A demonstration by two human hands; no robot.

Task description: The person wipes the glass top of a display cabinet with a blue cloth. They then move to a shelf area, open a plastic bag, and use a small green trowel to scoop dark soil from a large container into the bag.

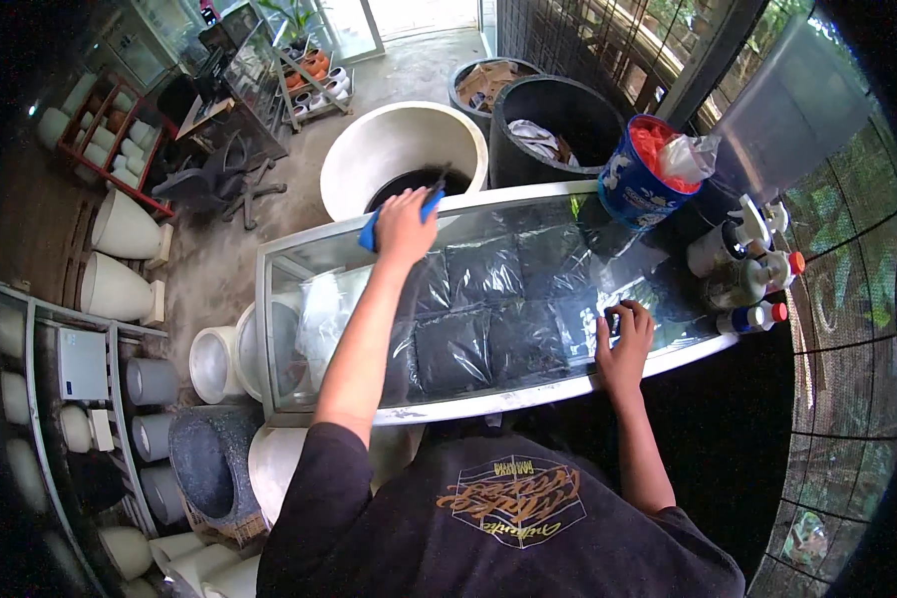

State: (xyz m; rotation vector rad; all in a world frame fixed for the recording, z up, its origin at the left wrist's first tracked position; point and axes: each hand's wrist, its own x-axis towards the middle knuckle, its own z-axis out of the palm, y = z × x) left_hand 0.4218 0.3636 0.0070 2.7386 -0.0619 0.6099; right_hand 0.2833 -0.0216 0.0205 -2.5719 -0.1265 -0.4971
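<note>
My left hand grips a blue cloth at the far edge of the glass-topped display case, just in front of a large cream pot. A small dark shape pokes up beside that hand, too unclear to name. My right hand rests with curved, separated fingers on the glass at the near right. Under the glass lie dark plastic-wrapped packages.
A blue bucket with red plastic and several bottles line the case's right end. Behind are dark tubs; to the left, an office chair, racks of planters and more pots. A mesh fence runs along the right.
</note>
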